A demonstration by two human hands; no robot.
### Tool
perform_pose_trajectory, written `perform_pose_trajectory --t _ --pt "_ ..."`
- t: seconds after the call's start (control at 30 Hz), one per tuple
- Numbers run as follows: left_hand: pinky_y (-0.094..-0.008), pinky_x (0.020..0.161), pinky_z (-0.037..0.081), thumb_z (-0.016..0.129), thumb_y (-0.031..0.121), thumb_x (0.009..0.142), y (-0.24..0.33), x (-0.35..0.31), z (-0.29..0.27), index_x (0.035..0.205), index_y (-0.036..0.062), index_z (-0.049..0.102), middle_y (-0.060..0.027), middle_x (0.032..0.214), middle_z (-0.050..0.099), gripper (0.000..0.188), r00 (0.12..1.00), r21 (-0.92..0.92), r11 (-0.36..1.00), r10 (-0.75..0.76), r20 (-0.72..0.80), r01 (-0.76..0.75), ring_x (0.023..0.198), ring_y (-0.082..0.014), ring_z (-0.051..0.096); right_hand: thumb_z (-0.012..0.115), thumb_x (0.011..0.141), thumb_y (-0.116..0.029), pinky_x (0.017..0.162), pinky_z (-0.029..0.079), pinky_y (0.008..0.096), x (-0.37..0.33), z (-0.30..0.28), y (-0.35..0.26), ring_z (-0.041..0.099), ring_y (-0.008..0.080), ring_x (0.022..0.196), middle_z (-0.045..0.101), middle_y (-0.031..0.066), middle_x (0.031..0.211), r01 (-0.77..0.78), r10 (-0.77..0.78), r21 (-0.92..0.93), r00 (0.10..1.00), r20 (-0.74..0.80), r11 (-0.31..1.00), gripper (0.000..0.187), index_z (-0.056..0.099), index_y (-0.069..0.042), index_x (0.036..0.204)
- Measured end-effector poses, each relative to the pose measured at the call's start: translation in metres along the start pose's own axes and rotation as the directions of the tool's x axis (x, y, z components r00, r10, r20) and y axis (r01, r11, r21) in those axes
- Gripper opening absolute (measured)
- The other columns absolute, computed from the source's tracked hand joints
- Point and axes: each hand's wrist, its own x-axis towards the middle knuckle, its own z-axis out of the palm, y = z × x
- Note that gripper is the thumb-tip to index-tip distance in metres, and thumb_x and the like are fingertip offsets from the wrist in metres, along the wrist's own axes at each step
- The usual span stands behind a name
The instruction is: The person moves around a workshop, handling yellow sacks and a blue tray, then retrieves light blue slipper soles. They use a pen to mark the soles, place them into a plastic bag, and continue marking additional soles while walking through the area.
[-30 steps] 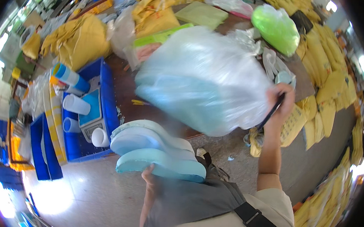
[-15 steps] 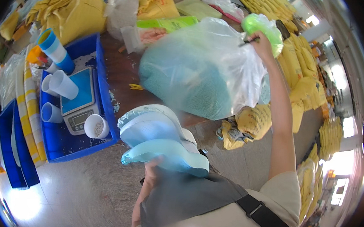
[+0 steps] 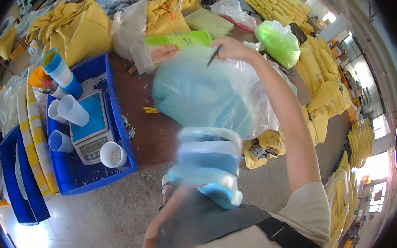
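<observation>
My left hand (image 3: 185,193), low in front of my body and blurred, is closed on a stack of pale blue, curved pieces (image 3: 209,154). Motion smears the stack; its exact kind cannot be made out. Stretched over the table, my right hand (image 3: 231,49) grips a thin, dark, pen-like tool (image 3: 214,56), pointing downward. Under that hand bulges a large clear plastic bag (image 3: 196,89) full of light blue granules. The stack is on the near side of the bag and hides part of its lower edge.
To the left, a blue tray (image 3: 129,165) holds a digital scale (image 3: 90,119), several plastic cups and spilled white granules. A bright green bag (image 3: 278,42) lies beyond my right forearm. Yellow sacks (image 3: 78,30) stand at the back and along the right.
My right hand has moved left with the dark tool, from beside the green bag to above the clear bag. The stack in my left hand has turned and shifted right.
</observation>
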Motion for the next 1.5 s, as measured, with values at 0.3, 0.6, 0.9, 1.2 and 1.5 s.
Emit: perform_pose_trajectory --t 0.3,0.6,0.9,1.2,1.5 --pt "-0.0426 0.109 0.040 0.073 0.021 0.075 0.022 0.143 0.117 0.148 0.0012 0.038 -0.0182 0.139 0.052 0.084 0.890 0.189 0.972 -0.208 0.405 0.141 0.128 -0.0294 0.050 0.068 0.086 -0.025 0.061 0.052 0.0489 -0.148 0.029 -0.127 0.068 0.0354 0.070 0.068 0.0098 0.074 0.147 -0.176 -0.293 0.982 -0.074 0.945 0.018 0.061 -0.012 0.095" --pt "-0.0417 0.105 0.043 0.077 0.026 0.069 0.014 0.179 0.111 0.142 0.0019 0.045 -0.0209 0.133 0.057 0.083 0.933 0.302 0.951 -0.166 0.318 0.066 0.123 -0.0326 0.055 0.065 0.080 -0.012 0.050 0.052 0.0362 -0.236 0.098 -0.138 0.066 0.0249 0.056 0.061 0.0093 0.069 0.236 -0.224 -0.350 0.972 0.074 0.907 0.036 0.059 0.000 0.114" --pt "-0.0408 0.102 0.046 0.081 0.030 0.063 0.008 0.176 0.102 0.136 0.0026 0.052 -0.0236 0.127 0.061 0.083 0.950 0.467 0.883 -0.103 0.294 -0.048 0.118 -0.0359 0.059 0.077 0.079 -0.026 0.065 0.051 0.0410 -0.234 0.086 -0.134 0.066 0.0279 0.076 0.062 0.0113 0.079 0.165 -0.147 -0.276 0.986 0.083 0.947 0.043 0.061 -0.006 0.114" --pt "-0.0410 0.099 0.048 0.080 0.031 0.062 -0.004 0.162 0.090 0.135 0.0067 0.056 -0.0243 0.124 0.064 0.081 0.801 0.845 0.284 -0.287 0.526 -0.453 0.115 -0.0392 0.061 0.094 0.058 -0.027 0.113 0.038 0.0416 -0.280 -0.024 -0.014 0.046 0.0264 0.137 0.050 0.0114 0.149 -0.336 0.353 0.117 0.917 -0.187 0.934 0.097 0.050 -0.010 0.143" --pt "-0.0469 0.111 0.037 0.076 0.030 0.067 -0.037 0.145 0.046 0.133 0.0107 0.060 -0.0198 0.140 0.055 0.071 0.799 0.911 0.139 -0.441 0.408 -0.389 0.131 -0.0394 0.048 0.071 0.071 0.000 0.099 0.046 0.0440 -0.273 0.110 0.052 0.057 0.0332 0.116 0.062 0.0117 0.116 -0.029 -0.014 -0.399 0.995 -0.103 0.916 0.057 0.057 -0.011 0.125"
